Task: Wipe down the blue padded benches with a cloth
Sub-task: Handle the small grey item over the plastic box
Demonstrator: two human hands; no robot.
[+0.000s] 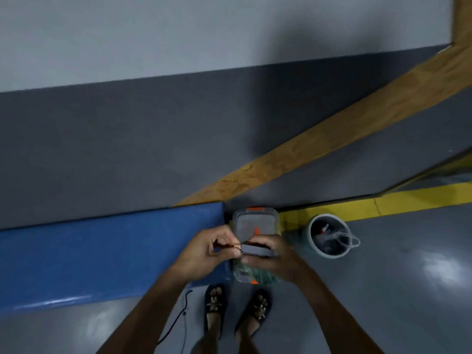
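Bench [102, 251] left, box [255, 221] at its end, bucket [328, 236] right w/ wall [127, 149] behind.

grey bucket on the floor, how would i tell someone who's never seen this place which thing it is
Find the long blue padded bench along the wall and follow it to its right end, where a clear plastic box with orange clips sits on the floor. Just right of that box, beside the yellow floor stripe, stands the grey bucket. It is the only round, open-topped container there, with a thin wire handle.

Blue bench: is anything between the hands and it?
Nothing lies on the bench. But both hands are busy: together they hold a small grey thing, which I cannot identify, above a clear box.
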